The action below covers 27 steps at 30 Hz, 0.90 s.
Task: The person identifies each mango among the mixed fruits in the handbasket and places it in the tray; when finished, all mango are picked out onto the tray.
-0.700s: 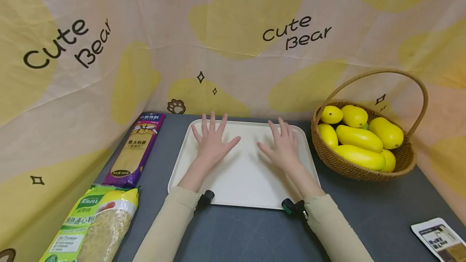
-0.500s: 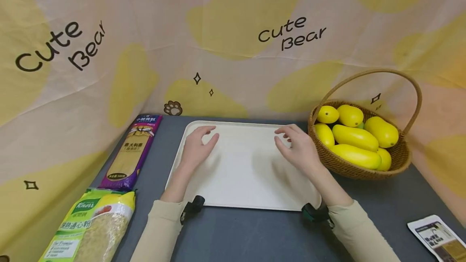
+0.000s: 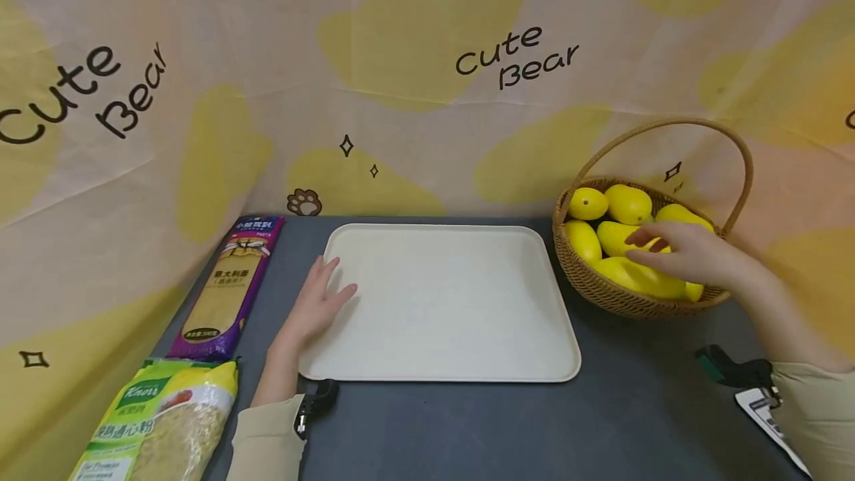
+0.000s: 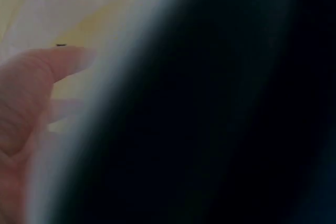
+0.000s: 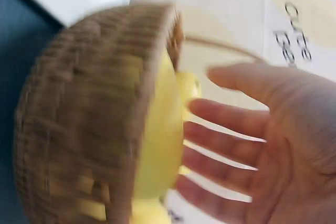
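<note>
My right hand (image 3: pixel 688 249) is over the wicker basket (image 3: pixel 621 303) at the right, fingers spread and slightly bent with nothing in them. Several yellow fruits lie in the basket, and the hand overlaps a long yellow one (image 3: pixel 637 278) in the head view. In the right wrist view, the fingertips come close beside a large yellow fruit (image 5: pixel 160 135) at the basket's rim. My left hand (image 3: pixel 317 303) hovers by the left edge of the white tray (image 3: pixel 441 303), fingers loosely extended and holding nothing. A dark blur hides most of the left wrist view.
A purple spaghetti packet (image 3: pixel 227 288) lies left of the tray, with a green-yellow Knorr macaroni bag (image 3: pixel 160 421) in front of it. At the right front, a white pouch (image 3: pixel 768 421) is partly hidden by the right forearm. A printed cloth (image 3: pixel 401 36) hangs behind the table.
Both hands were spread over the tray. The right hand has moved right to above the basket, and the left hand has drawn back to the tray's left edge. The view has turned slightly right.
</note>
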Motion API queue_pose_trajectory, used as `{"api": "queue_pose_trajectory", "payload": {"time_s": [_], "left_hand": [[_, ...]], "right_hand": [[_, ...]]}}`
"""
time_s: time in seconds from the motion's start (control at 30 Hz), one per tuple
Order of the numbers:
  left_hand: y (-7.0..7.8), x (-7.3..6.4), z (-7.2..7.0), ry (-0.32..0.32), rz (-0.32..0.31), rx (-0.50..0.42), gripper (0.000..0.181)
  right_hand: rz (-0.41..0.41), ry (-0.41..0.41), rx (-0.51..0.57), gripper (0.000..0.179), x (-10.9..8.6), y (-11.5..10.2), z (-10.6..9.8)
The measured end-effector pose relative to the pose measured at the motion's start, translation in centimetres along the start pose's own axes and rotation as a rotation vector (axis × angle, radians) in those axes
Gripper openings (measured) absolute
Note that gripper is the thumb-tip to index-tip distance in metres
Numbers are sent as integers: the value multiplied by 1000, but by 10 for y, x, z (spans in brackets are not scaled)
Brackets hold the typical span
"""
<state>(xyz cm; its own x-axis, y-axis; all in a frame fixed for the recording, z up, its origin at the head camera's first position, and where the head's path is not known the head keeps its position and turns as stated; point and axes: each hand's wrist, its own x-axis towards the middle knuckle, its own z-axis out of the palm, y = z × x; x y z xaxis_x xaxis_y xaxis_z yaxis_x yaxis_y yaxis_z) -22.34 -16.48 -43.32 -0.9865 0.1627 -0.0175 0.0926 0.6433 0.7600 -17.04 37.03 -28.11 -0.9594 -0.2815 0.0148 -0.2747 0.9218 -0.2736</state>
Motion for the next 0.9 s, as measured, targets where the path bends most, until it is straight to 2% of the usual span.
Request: {"api": "queue_pose_trajectory", "payload": {"time_s": [0.13, 0.37, 0.6, 0.77, 0.9], "left_hand": [[-7, 1, 5, 70, 24, -11, 66], [-13, 0, 5, 76, 29, -10, 63], [-18, 2, 7, 92, 35, -57, 59], [-22, 3, 8, 94, 35, -67, 57], [-24, 4, 9, 93, 14, -70, 56]], "right_hand": [[21, -111, 33, 41, -14, 16, -3], [20, -152, 61, 56, -27, 31, 4], [50, -93, 144, 56, -32, 37, 8], [96, -44, 256, 45, -29, 29, 12], [98, 14, 347, 39, -24, 26, 19]]}}
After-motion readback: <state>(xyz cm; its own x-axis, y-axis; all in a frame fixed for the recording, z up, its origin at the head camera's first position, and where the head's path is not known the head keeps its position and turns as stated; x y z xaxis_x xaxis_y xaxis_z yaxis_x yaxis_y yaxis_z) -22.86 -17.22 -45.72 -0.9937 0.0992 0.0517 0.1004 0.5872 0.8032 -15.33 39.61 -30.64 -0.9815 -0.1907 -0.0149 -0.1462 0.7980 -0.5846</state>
